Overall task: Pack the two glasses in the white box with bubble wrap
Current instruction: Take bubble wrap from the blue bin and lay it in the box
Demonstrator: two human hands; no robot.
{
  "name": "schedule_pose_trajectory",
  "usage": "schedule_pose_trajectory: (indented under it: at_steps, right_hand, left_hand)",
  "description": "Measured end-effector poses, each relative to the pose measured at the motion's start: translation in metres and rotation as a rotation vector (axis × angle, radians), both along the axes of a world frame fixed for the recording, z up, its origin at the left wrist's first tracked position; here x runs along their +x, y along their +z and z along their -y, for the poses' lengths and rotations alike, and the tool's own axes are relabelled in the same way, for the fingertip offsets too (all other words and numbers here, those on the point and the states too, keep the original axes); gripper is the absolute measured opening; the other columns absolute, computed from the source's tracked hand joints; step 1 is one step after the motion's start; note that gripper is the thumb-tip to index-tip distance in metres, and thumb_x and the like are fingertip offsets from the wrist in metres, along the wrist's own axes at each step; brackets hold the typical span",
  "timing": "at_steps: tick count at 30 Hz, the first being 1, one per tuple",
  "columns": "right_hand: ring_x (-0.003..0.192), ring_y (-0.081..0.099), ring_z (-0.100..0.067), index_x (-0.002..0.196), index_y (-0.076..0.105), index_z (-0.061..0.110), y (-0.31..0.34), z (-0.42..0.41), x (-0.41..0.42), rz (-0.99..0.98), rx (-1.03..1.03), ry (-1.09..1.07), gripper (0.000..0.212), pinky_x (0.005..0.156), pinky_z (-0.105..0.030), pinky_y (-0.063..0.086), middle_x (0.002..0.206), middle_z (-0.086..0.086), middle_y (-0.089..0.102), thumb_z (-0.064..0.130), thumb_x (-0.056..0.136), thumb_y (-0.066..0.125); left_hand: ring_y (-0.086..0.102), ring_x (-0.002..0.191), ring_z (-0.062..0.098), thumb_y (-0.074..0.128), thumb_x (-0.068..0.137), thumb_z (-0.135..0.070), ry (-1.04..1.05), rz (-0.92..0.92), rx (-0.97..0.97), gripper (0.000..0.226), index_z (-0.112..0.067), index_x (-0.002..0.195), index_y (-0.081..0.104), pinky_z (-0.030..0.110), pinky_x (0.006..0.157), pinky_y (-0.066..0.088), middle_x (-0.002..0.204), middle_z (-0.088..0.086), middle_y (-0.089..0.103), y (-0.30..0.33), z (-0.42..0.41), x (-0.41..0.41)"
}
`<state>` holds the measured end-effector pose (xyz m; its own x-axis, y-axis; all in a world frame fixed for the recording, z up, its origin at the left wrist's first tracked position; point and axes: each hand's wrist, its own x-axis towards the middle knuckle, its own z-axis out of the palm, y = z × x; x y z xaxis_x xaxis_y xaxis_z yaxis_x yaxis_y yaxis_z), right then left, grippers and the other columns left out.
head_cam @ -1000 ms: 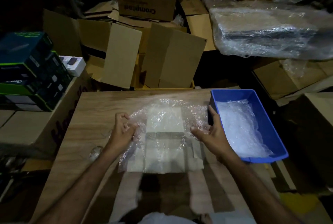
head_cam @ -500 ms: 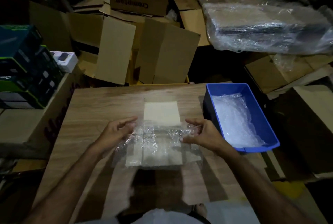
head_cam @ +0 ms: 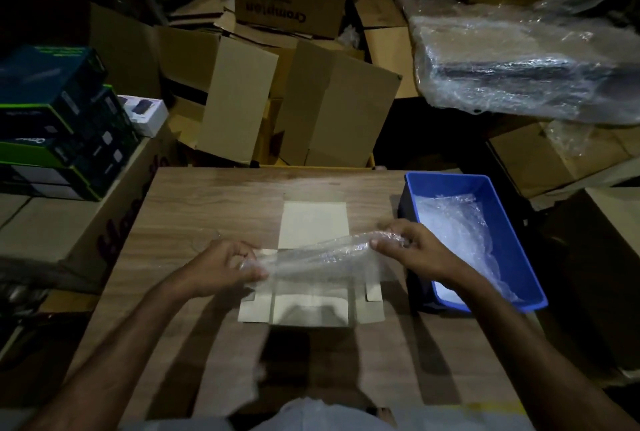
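A sheet of bubble wrap (head_cam: 318, 259) is stretched between my hands above the white box (head_cam: 313, 226), which lies open with its flaps spread on the wooden table (head_cam: 194, 209). My left hand (head_cam: 221, 268) pinches the sheet's left end. My right hand (head_cam: 412, 247) pinches its right end, a little higher. The wrap hides the box's middle. No glasses are in view.
A blue bin (head_cam: 498, 219) holding more bubble wrap sits on the table's right side. Brown cartons (head_cam: 332, 112) crowd the space behind the table. Dark green boxes (head_cam: 59, 122) are stacked at the left. A plastic-wrapped bundle (head_cam: 519, 63) lies at the back right.
The bubble wrap, earlier spread loosely over the box, has been gathered and pulled taut between both hands. The box's far flap is now uncovered.
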<state>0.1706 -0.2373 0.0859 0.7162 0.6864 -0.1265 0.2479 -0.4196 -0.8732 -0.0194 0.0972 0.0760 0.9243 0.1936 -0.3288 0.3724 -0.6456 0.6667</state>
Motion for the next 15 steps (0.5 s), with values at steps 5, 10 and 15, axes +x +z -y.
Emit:
schedule_pose_trajectory:
  at_steps: [5,10,15]
  right_hand:
    - [0.068,0.063,-0.019,0.084,0.066,0.000,0.034,-0.028,0.000,-0.101,0.157,0.157,0.024,0.064,-0.030,0.052,0.074,-0.011,0.065,0.021,0.096,0.070]
    - [0.076,0.066,-0.018,0.098,0.077,0.014,0.036,-0.047,0.007,-0.532,0.380,-0.033,0.046,0.078,-0.035,0.052,0.086,-0.006,0.071,0.054,0.075,0.084]
    - [0.106,0.068,-0.034,0.128,0.065,0.006,-0.028,-0.040,-0.033,-1.336,0.786,-0.104,0.089,0.094,-0.049,0.049,0.121,-0.020,0.068,0.078,0.076,0.066]
  left_hand:
    - [0.059,0.118,0.002,0.091,0.068,-0.043,-0.216,-0.245,-0.202,0.069,-0.038,0.128,0.056,0.029,0.097,0.053,0.127,-0.022,0.060,0.052,0.031,0.029]
    - [0.073,0.101,0.022,0.072,0.093,-0.022,-0.202,-0.100,-0.461,0.029,-0.011,0.120,0.067,0.040,0.088,0.060,0.109,0.009,0.076,0.042,0.061,0.061]
    - [0.070,0.086,0.020,0.070,0.091,-0.019,0.233,0.195,-0.685,0.029,0.000,0.112,0.064,0.028,0.077,0.057,0.098,0.009,0.077,0.016,0.069,0.039]
